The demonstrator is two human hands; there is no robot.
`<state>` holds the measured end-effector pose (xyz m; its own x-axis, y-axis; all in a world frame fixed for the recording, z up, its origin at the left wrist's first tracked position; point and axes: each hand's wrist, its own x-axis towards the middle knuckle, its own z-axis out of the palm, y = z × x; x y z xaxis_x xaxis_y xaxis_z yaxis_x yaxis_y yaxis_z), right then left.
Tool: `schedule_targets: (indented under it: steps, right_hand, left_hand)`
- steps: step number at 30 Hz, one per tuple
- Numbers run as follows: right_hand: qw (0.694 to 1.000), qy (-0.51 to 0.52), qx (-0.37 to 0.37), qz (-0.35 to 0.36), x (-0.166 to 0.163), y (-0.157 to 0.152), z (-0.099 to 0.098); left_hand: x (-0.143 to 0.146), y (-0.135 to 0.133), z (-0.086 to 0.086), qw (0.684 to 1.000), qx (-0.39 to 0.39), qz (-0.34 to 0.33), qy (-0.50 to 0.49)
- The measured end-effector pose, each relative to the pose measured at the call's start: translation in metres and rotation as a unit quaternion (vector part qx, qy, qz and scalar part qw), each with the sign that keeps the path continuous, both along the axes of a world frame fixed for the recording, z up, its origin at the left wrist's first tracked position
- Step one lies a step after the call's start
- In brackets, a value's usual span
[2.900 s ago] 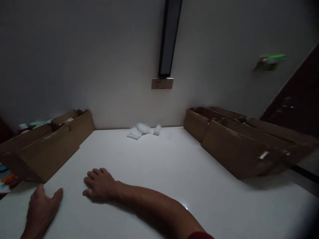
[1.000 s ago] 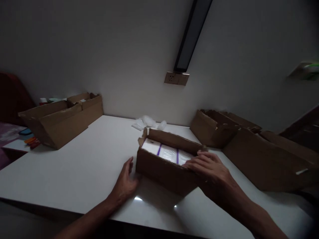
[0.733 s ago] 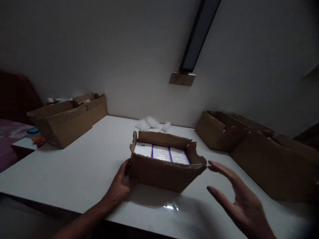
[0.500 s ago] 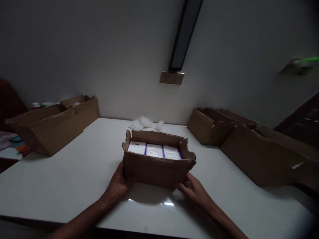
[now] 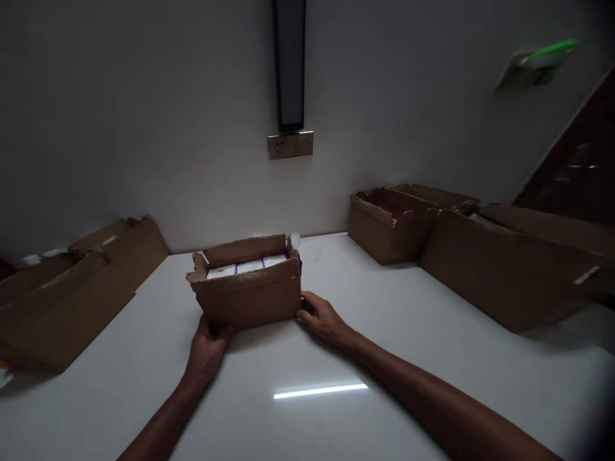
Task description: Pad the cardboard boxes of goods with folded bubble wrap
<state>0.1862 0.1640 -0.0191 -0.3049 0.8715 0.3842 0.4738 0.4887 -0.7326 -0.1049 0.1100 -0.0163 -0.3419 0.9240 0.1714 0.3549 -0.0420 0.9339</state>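
Observation:
An open-topped cardboard box (image 5: 250, 301) with ragged upper edges stands in front of me, at or just above the white table (image 5: 298, 429). Inside it, white packs (image 5: 250, 266) with purple edges sit side by side in a row. My left hand (image 5: 206, 352) is closed round the lower left corner, thumb on the front face. At the lower right corner, my right hand (image 5: 324, 318) grips the box, some fingers hidden behind it. Crumpled clear plastic (image 5: 295, 241) pokes out behind the box, mostly covered by it.
Along the left side stand cardboard boxes (image 5: 81, 307) with white items in them. More cardboard boxes (image 5: 394, 237) fill the right side, a long one (image 5: 504, 275) nearest me. The wall behind carries a socket plate (image 5: 290, 146) below a dark vertical panel (image 5: 291, 64).
Both hands have carried the box away from me toward the wall, and it now hides most of the clear plastic. The camera view has also turned and tilted.

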Motion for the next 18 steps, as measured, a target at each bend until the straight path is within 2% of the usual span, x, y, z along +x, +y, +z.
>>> schedule_targets:
  steps: [2,4,7,9,13,18]
  right_hand:
    - [1.0,-0.008,0.017,-0.014,0.01,0.011,-0.005]
    - [0.998,-0.021,0.033,-0.057,0.023,0.028,-0.007]
    - [0.989,-0.044,0.048,-0.134,0.041,0.064,-0.005]
    - [0.984,-0.055,0.053,-0.16,0.047,0.087,-0.001]
    - [0.986,-0.052,0.063,-0.144,0.043,0.107,0.003]
    - [0.997,-0.009,0.045,-0.057,0.019,0.087,0.002]
  left_hand:
    - [-0.001,0.001,-0.001,1.0,-0.003,-0.004,0.014]
    - [-0.002,0.002,0.001,0.999,-0.013,0.001,0.034]
    - [-0.002,0.005,0.005,0.998,-0.027,0.014,0.057]
    - [-0.004,0.006,0.005,0.997,-0.036,0.019,0.061]
    - [-0.008,0.008,-0.002,0.997,-0.034,0.017,0.064]
    - [-0.01,0.009,-0.005,0.998,-0.031,0.028,0.053]
